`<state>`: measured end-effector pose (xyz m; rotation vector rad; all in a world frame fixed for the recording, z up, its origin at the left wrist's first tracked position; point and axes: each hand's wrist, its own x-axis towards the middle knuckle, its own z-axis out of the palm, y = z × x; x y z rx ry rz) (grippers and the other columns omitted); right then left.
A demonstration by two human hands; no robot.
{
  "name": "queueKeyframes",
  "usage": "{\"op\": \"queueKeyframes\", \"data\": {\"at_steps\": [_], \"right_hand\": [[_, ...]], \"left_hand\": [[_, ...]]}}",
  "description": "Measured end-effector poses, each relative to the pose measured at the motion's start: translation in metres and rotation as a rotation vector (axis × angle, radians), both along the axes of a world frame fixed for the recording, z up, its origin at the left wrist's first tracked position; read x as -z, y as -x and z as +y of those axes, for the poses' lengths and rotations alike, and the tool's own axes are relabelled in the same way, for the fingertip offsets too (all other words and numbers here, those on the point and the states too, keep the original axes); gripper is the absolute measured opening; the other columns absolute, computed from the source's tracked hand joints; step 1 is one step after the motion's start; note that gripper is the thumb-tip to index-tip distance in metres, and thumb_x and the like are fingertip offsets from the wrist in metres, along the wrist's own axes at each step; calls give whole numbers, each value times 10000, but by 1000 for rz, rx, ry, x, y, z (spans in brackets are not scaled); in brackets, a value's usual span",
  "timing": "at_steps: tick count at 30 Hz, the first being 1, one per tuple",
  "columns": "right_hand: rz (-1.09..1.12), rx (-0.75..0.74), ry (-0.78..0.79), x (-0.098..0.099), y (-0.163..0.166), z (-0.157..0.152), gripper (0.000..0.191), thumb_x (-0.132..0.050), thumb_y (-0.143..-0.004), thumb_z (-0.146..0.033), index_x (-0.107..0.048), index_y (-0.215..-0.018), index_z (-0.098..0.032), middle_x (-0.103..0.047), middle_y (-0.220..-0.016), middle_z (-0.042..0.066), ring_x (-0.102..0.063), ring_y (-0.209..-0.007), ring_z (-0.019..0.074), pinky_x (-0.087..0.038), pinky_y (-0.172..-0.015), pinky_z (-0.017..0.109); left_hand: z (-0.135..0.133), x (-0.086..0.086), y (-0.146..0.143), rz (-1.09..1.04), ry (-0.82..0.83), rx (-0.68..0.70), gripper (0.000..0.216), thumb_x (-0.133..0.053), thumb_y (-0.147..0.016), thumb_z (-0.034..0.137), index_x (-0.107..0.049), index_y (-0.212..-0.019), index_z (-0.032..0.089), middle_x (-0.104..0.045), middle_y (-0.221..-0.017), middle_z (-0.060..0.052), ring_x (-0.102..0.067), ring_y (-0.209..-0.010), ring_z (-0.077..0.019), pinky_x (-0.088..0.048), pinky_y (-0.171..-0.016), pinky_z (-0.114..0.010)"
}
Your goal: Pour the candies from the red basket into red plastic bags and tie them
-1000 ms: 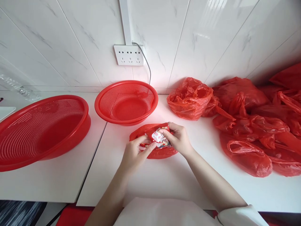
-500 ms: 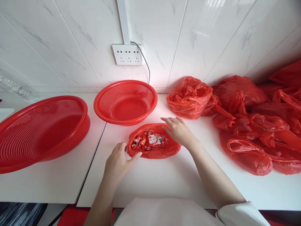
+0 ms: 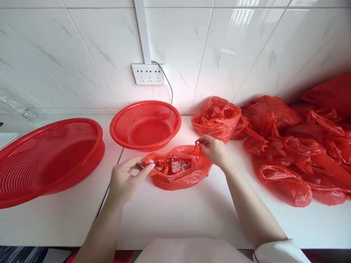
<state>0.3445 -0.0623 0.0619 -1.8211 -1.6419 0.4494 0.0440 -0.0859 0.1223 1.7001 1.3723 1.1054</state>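
Observation:
A red plastic bag (image 3: 179, 182) sits on the white table in front of me, its mouth spread wide. Inside lie several small wrapped candies (image 3: 166, 168) and a larger red packet (image 3: 179, 165) with a cartoon figure on it. My left hand (image 3: 127, 177) pinches the bag's left edge between thumb and fingers. At the opposite side, my right hand (image 3: 214, 150) is closed on a gathered bit of the bag's right rim, pulled slightly up. The bag's base rests on the table.
Behind the bag stands a round red plastic basket (image 3: 145, 146); a larger one (image 3: 95, 160) is at the left. Several filled red bags (image 3: 290, 146) are piled at the right, beside a crumpled bag bundle (image 3: 216, 122). A power socket (image 3: 148, 74) is on the tiled wall.
Both hands have closed on the bag's edges, drawing them up and outward. The left hand has moved a little left. The camera view has tilted up slightly.

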Motion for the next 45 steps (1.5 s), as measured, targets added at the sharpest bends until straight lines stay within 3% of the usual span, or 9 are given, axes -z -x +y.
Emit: {"op": "queueKeyframes", "data": {"at_steps": [6,13,16,19,22,25,30,40,45], "right_hand": [[1011,-152,-422,-61,-28,-11,438,-671,-774,-220,-565,-1192,-297,-646,-897,-24,-618,-674,120,-553,-710,306],[880,-148,-770,-96,-21,-36,336,-672,-827,-217,-676,-1153,-302,-686,-1073,27,-653,-998,192,-550,-905,361],[604,-136,-807,-97,2,-44,246,-672,-853,-207,-706,-1081,-294,-705,-1033,52,-651,-1040,241,-532,-938,432],[353,-345,-820,-96,24,-48,253,-595,-892,-136,-713,-1036,-307,-720,-979,44,-667,-974,245,-524,-927,473],[308,-670,-761,-95,41,-46,350,-485,-925,-82,-677,-1111,-307,-713,-967,37,-677,-918,210,-556,-855,424],[305,-613,-737,-94,46,-39,322,-521,-918,-92,-643,-1153,-275,-679,-1078,62,-645,-1019,210,-549,-863,393],[391,-533,-500,-90,37,-31,200,-578,-922,-155,-631,-1100,-229,-678,-1002,45,-631,-912,167,-539,-817,334],[518,-351,-620,-86,13,-30,156,-641,-874,-162,-552,-974,-242,-611,-893,28,-592,-829,171,-523,-771,347],[359,-701,-577,-95,5,-43,178,-615,-849,-75,-609,-881,-250,-669,-832,21,-630,-787,175,-534,-705,337]], "left_hand": [[26,-53,-11,-412,-333,-94,163,-824,-656,214,-775,-809,241,-750,-827,-9,-687,-781,-149,-577,-750,-269],[31,-76,-32,-519,-634,-14,203,-774,-745,175,-749,-931,252,-666,-1008,-27,-631,-1001,-168,-539,-875,-288],[26,-74,-44,-433,-419,218,377,-746,-769,224,-656,-1131,277,-636,-1054,-42,-631,-1001,-197,-544,-884,-338],[19,-65,-58,-246,-40,544,573,-744,-769,247,-509,-1287,317,-616,-867,-5,-596,-736,-157,-542,-694,-299],[15,-52,-73,-102,128,715,267,-705,-806,280,-604,-1051,249,-572,-779,10,-508,-619,-120,-438,-536,-245],[16,-44,-82,-119,148,719,223,-541,-931,349,-577,-779,189,-494,-677,13,-446,-574,-101,-361,-499,-239],[25,-41,-82,-267,229,635,335,-491,-962,446,-540,-769,177,-288,-599,60,-247,-482,-60,-226,-441,-223],[44,-43,-77,-429,457,570,283,-496,-957,439,-483,-819,193,-579,-493,37,-431,-317,-66,-294,-370,-190],[49,-46,-73,-573,573,538,259,-580,-921,404,-485,-805,193,-595,-534,18,-577,-467,-111,-439,-473,-201]]}}
